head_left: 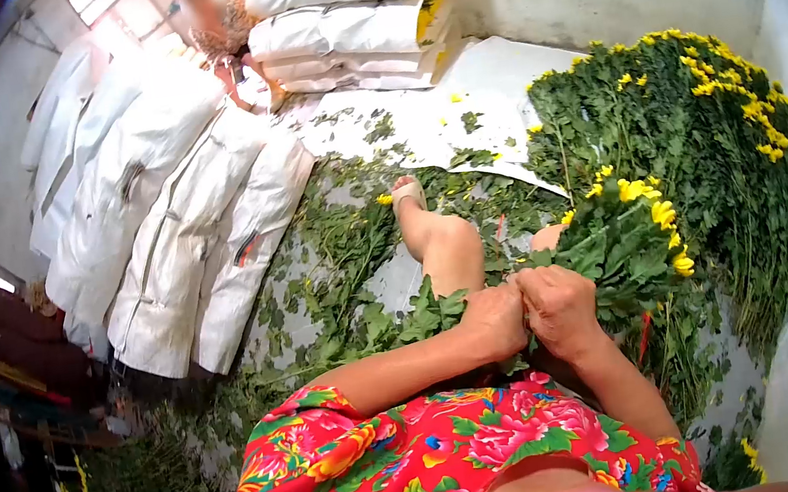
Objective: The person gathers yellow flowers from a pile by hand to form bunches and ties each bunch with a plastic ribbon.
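Observation:
Both of my hands are closed and meet over my lap. My left hand [496, 322] is wrapped round something on the stem side of a bunch; its fingers hide what it holds. Touching it, my right hand [558, 304] is a fist at the base of the leafy bunch of yellow flowers [617, 241]. The blooms of this bunch point up and to the right, and its leaves spread beyond my right hand. Green leaves [433, 313] also show just beyond my left forearm.
A large pile of yellow-flowered stems [656, 122] leans along the right wall. White wrapped bundles [180, 204] lie at the left, and more are stacked [336, 30] at the back. Another person [221, 25] is behind them. Loose leaves cover the floor [399, 280].

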Demonstrator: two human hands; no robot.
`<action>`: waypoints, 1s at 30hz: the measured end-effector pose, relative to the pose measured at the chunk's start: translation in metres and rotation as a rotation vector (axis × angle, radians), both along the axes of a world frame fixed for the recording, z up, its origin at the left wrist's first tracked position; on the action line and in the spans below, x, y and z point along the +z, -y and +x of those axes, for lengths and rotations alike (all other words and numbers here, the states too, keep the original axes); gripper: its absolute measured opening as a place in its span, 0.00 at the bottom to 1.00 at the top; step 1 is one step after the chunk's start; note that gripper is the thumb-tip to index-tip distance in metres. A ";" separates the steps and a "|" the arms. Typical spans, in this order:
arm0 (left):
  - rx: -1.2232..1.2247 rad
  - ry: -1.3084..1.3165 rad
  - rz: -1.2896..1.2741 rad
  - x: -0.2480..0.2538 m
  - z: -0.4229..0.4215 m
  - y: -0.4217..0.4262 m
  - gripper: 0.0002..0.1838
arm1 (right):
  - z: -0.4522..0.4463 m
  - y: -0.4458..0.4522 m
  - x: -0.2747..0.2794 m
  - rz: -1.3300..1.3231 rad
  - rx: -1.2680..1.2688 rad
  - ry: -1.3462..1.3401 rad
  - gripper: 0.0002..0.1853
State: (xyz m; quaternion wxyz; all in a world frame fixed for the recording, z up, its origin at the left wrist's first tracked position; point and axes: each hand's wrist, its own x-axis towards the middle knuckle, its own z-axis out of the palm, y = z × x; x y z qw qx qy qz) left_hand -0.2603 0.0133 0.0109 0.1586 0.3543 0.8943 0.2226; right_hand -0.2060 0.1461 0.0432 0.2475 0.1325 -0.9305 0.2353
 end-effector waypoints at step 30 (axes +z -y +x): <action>0.108 1.004 0.787 0.009 -0.028 0.033 0.13 | 0.003 -0.018 0.007 -0.248 0.069 0.316 0.05</action>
